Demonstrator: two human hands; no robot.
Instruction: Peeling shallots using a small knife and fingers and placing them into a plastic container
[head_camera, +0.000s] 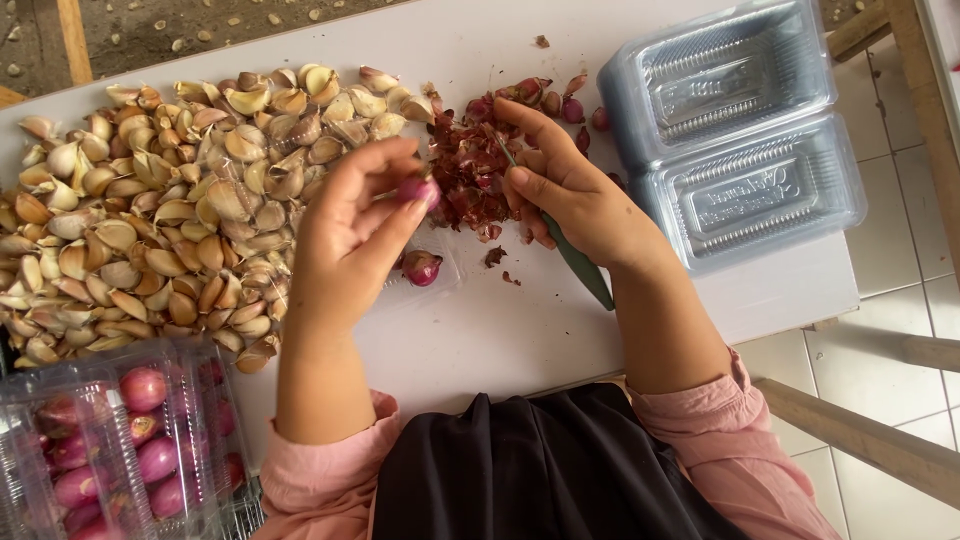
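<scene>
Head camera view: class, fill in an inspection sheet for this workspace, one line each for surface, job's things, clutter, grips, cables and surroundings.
Surface: white table, mostly covered on its left side.
Job's things: small shallot pinched in the left hand; green-handled knife in the right hand; one peeled shallot lying on the table.
Clutter: large heap of garlic cloves; pile of red shallot skins; clear box of peeled shallots; empty clear plastic trays.
Grips: left shut on the small shallot; right shut on the knife.
Cables: nothing seen.
Surroundings: tiled floor, wooden rails, loose cloves on the ground beyond the table.
</scene>
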